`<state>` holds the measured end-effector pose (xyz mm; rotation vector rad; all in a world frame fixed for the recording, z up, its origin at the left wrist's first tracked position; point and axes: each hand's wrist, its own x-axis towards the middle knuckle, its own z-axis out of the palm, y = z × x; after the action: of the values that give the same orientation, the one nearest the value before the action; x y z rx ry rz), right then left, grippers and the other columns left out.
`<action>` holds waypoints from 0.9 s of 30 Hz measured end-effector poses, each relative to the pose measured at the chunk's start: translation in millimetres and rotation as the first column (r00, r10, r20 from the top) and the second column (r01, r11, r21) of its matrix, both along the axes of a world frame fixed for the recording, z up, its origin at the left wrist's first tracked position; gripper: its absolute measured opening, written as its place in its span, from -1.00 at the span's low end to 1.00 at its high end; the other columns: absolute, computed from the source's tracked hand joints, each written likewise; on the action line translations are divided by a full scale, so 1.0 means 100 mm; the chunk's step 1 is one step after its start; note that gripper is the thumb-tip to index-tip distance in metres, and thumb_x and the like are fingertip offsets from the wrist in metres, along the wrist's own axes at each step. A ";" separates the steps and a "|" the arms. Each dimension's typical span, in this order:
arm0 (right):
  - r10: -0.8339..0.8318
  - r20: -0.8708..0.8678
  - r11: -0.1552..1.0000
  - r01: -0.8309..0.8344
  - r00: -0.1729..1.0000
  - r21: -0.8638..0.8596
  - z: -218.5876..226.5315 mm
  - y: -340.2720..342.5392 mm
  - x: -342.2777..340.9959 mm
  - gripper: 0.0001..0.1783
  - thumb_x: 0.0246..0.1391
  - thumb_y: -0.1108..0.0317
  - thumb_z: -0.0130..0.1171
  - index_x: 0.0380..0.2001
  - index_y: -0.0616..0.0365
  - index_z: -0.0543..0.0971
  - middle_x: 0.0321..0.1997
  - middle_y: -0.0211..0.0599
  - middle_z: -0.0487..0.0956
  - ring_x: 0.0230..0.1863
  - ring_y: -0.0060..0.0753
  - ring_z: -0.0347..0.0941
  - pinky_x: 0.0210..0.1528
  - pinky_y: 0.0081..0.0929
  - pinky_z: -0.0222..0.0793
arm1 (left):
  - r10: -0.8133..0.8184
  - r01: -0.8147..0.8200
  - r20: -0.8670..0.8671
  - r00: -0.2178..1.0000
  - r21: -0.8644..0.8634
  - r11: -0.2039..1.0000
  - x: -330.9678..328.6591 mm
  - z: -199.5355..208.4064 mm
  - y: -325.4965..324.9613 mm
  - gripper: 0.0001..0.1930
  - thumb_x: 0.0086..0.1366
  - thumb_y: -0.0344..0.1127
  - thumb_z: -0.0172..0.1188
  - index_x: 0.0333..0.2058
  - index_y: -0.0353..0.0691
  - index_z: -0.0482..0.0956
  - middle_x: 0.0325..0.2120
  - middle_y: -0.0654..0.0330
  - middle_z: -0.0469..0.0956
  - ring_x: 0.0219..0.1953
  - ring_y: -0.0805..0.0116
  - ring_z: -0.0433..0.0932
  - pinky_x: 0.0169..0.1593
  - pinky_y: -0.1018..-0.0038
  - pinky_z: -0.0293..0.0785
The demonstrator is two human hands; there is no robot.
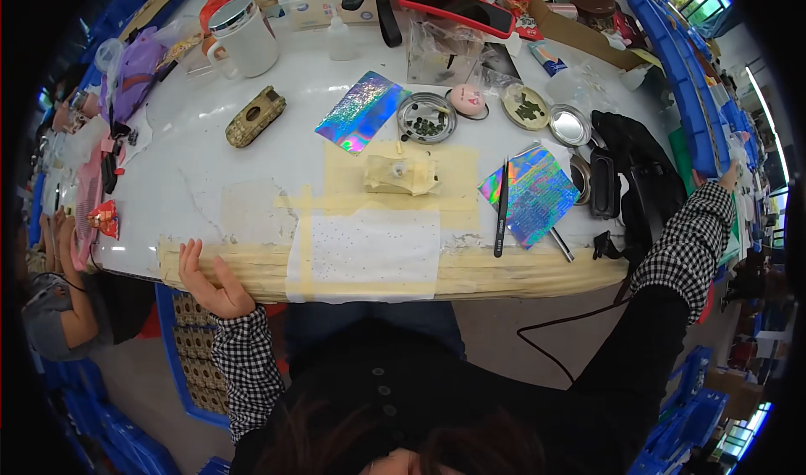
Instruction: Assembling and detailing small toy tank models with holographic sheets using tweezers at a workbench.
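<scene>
My left hand (211, 282) rests on the taped front edge of the table, fingers spread, holding nothing. Far to the right, my right hand (729, 175) is at the end of a long blue bin (684, 80); its fingers are mostly hidden. Between the hands lies a white sheet (369, 252) with small dark specks, taped down. Behind it sits a block wrapped in masking tape (401, 174). Black tweezers (502, 215) lie beside a shiny holographic sheet (537, 194). A camouflage-patterned oval housing (256, 116) lies at the left, apart from both hands.
A round tin (426, 137) and a dish (526, 122) hold small dark pieces. A white lidded mug (243, 42) and a red-cased phone (457, 10) stand farther back. Below the table's left side, a blue crate (180, 349) holds several patterned housings. A black cable hangs at right.
</scene>
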<state>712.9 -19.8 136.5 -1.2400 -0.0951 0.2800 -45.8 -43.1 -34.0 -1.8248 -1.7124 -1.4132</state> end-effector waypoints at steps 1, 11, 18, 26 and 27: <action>0.015 -0.016 1.000 -0.015 1.000 -0.015 -0.05 0.00 0.01 -0.30 0.23 0.00 -0.16 0.29 0.20 0.04 0.34 0.02 0.08 0.24 0.20 0.17 0.14 0.21 0.28 | 0.006 -0.006 0.011 1.000 0.000 1.000 0.00 -0.01 0.00 -0.66 0.23 -0.42 -0.03 -0.04 -0.46 0.43 -0.03 -0.12 0.42 0.14 -0.08 0.32 0.20 0.12 0.19; -0.051 -0.050 0.990 0.057 0.997 0.130 -0.56 -0.02 1.15 -0.44 0.13 0.14 -0.14 0.14 0.23 0.34 0.22 0.00 0.32 0.21 0.14 0.24 0.11 0.35 0.25 | 0.024 -0.025 0.086 0.996 0.018 1.000 -0.01 -0.02 -0.03 -0.70 0.19 -0.44 -0.05 -0.12 -0.44 0.47 -0.10 -0.12 0.45 0.02 -0.01 0.39 0.14 0.19 0.26; 0.011 0.032 0.965 -0.019 0.999 0.260 -0.55 0.25 1.52 -0.44 0.10 0.17 -0.18 0.10 0.27 0.36 0.18 -0.01 0.37 0.20 0.09 0.28 0.12 0.32 0.23 | -0.007 0.005 0.098 0.995 0.020 1.000 -0.04 -0.04 -0.04 -0.72 0.17 -0.42 -0.04 -0.16 -0.41 0.49 -0.13 -0.09 0.46 -0.05 0.04 0.41 0.08 0.23 0.29; 0.041 0.107 0.909 -0.081 0.993 0.409 -0.17 0.41 1.36 -0.44 0.06 0.21 -0.19 0.11 0.30 0.34 0.15 0.01 0.40 0.18 0.09 0.30 0.15 0.30 0.18 | -0.028 0.020 0.130 0.991 0.062 0.998 -0.02 -0.06 -0.01 -0.73 0.15 -0.41 -0.02 -0.19 -0.39 0.50 -0.16 -0.07 0.49 -0.10 0.08 0.43 0.03 0.27 0.30; 0.045 0.114 0.899 -0.090 0.992 0.428 -0.14 0.41 1.35 -0.43 0.06 0.22 -0.19 0.11 0.30 0.34 0.15 0.01 0.40 0.18 0.09 0.30 0.15 0.30 0.17 | -0.031 0.022 0.125 0.992 0.071 0.997 -0.02 -0.06 0.00 -0.73 0.15 -0.41 -0.01 -0.19 -0.39 0.50 -0.17 -0.07 0.50 -0.10 0.09 0.43 0.03 0.27 0.30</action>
<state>848.2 21.4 122.9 -0.8062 -0.2751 0.2395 -47.8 -43.6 -40.2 -1.7626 -1.6807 -1.6096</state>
